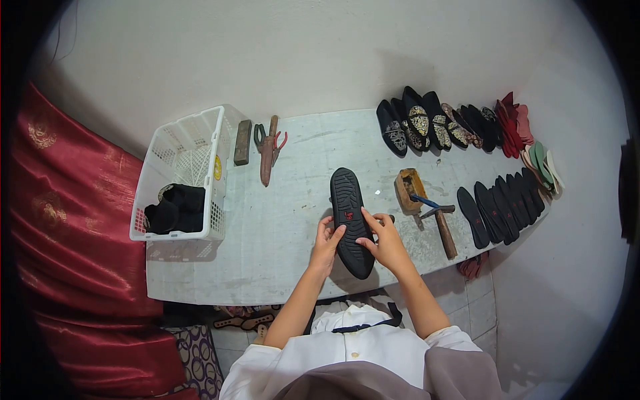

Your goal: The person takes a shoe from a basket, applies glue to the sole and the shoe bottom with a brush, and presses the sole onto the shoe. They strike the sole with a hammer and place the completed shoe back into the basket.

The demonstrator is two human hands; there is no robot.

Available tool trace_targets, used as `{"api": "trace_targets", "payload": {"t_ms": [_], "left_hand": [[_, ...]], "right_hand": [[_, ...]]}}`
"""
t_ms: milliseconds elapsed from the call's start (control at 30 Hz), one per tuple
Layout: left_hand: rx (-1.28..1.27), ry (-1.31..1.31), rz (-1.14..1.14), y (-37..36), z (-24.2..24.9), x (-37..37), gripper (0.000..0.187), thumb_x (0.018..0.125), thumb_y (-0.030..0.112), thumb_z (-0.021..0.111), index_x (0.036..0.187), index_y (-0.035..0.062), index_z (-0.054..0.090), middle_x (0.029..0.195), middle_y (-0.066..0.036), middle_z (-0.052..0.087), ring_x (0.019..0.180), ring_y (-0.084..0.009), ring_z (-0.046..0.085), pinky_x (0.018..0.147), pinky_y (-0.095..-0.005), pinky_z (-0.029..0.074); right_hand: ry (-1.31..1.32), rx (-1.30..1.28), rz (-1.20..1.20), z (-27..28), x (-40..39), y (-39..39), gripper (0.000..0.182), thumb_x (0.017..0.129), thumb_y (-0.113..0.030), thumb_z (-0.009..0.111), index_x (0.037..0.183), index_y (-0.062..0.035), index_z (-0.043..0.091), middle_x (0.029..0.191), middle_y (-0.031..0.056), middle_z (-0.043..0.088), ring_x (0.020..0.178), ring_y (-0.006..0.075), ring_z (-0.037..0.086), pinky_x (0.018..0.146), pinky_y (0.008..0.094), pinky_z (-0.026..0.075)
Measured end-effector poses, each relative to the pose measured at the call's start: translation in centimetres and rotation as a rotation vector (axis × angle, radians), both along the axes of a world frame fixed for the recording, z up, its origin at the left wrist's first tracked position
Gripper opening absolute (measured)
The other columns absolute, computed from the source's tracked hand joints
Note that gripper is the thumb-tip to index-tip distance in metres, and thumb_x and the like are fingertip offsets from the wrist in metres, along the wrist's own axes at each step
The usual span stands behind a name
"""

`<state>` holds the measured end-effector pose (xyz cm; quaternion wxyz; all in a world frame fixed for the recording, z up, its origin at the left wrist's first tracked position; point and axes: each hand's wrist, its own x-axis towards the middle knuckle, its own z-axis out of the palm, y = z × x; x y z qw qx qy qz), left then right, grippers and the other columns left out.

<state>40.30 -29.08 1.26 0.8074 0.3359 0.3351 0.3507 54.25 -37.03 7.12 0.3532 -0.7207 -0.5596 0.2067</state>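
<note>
A black shoe sole (347,200) with a ridged tread and a small red mark faces up, held above the white table. My left hand (327,241) grips its left edge, thumb on the tread. On the right edge, my right hand (385,241) holds it with fingers curled and thumb pressed on it. What lies under the sole is hidden. To the right of my hands are a small wooden box (408,183) with a blue-handled tool (424,201) across it, and a hammer (445,230).
A white plastic basket (217,133) holding black items stands at the left. Near it lie a block (243,143) and pliers (279,140). Patterned black shoes (417,120) line the back right; black soles (490,207) lie in a row at the right. A red curtain (73,220) hangs left.
</note>
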Motion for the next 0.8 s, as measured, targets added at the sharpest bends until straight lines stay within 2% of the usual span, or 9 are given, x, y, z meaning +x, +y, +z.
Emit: {"api": "trace_targets", "payload": {"t_ms": [133,233,333,367,467,500,600,700,800], "left_hand": [[-0.130,-0.020,-0.014,-0.8,-0.9,-0.1,0.053,0.088,0.036,0.060,0.128,0.0103,0.036,0.111,-0.008,0.053,0.105,-0.0185,0.054,0.088,-0.0336,0.045],[-0.303,-0.223,-0.255,-1.7,-1.2,-0.7,0.063,0.090,0.056,0.043,0.135,0.0120,0.037,0.131,-0.009,0.048,0.120,-0.0227,0.047,0.100,-0.0383,0.038],[-0.541,-0.426,-0.401,-2.4,-0.3,-1.3,0.080,0.082,0.071,0.037,0.139,0.0140,0.031,0.135,-0.009,0.044,0.126,-0.0244,0.042,0.103,-0.0457,0.035],[-0.558,-0.353,-0.431,-2.5,-0.8,-1.4,0.094,0.075,0.080,0.032,0.142,0.0145,0.026,0.140,-0.011,0.039,0.129,-0.0273,0.038,0.106,-0.0502,0.028],[-0.584,-0.497,-0.528,-2.7,-0.5,-1.2,0.101,0.070,0.084,0.033,0.143,0.0133,0.024,0.143,-0.011,0.034,0.131,-0.0284,0.034,0.107,-0.0523,0.025],[-0.546,-0.488,-0.530,-2.7,-0.7,-1.1,0.106,0.068,0.084,0.035,0.143,0.0118,0.022,0.145,-0.011,0.029,0.133,-0.0296,0.031,0.107,-0.0539,0.024],[-0.494,-0.421,-0.486,-2.7,-1.0,-1.1,0.105,0.068,0.075,0.051,0.143,0.0097,0.021,0.145,-0.012,0.029,0.133,-0.0299,0.030,0.107,-0.0535,0.025],[-0.437,-0.446,-0.525,-3.0,-4.2,-1.3,0.098,0.068,0.057,0.068,0.142,0.0095,0.024,0.143,-0.012,0.032,0.132,-0.0300,0.031,0.107,-0.0524,0.026],[-0.472,-0.514,-0.537,-2.9,-6.2,-1.5,0.086,0.072,0.039,0.074,0.139,0.0083,0.029,0.140,-0.011,0.036,0.131,-0.0297,0.033,0.107,-0.0517,0.028]], "right_hand": [[0.021,0.021,-0.048,-0.2,-0.3,-0.3,0.070,0.072,-0.015,0.074,0.134,-0.0112,0.043,0.115,0.0187,0.049,0.102,0.0346,0.052,0.086,0.0399,0.045],[-0.164,0.170,-0.023,0.7,-0.7,0.0,0.068,0.073,-0.014,0.071,0.134,-0.0111,0.042,0.122,0.0192,0.047,0.109,0.0355,0.049,0.092,0.0417,0.041],[-0.192,0.299,0.043,1.8,-1.2,1.4,0.066,0.075,-0.017,0.069,0.134,-0.0098,0.041,0.128,0.0189,0.044,0.117,0.0365,0.044,0.097,0.0426,0.037],[-0.261,0.276,0.102,1.8,-1.2,1.9,0.062,0.081,-0.024,0.063,0.136,-0.0084,0.039,0.137,0.0183,0.038,0.127,0.0357,0.036,0.102,0.0451,0.032],[-0.505,0.226,0.146,1.4,-2.6,3.1,0.062,0.084,-0.035,0.058,0.137,-0.0089,0.038,0.141,0.0121,0.037,0.131,0.0317,0.033,0.105,0.0486,0.025],[-0.546,0.183,0.134,0.4,-3.0,3.4,0.064,0.086,-0.042,0.052,0.139,-0.0096,0.035,0.144,0.0088,0.034,0.133,0.0278,0.030,0.108,0.0500,0.020],[-0.657,0.192,0.120,-0.7,-2.9,3.3,0.064,0.087,-0.042,0.050,0.140,-0.0104,0.034,0.144,0.0080,0.034,0.134,0.0260,0.029,0.108,0.0489,0.020],[-0.652,0.180,0.124,-0.7,-2.9,3.3,0.062,0.088,-0.041,0.048,0.140,-0.0110,0.034,0.145,0.0071,0.034,0.135,0.0246,0.028,0.108,0.0485,0.020],[-0.600,0.173,0.145,-0.9,-2.7,3.4,0.061,0.088,-0.039,0.048,0.140,-0.0104,0.033,0.145,0.0074,0.033,0.135,0.0254,0.028,0.108,0.0486,0.020]]}}
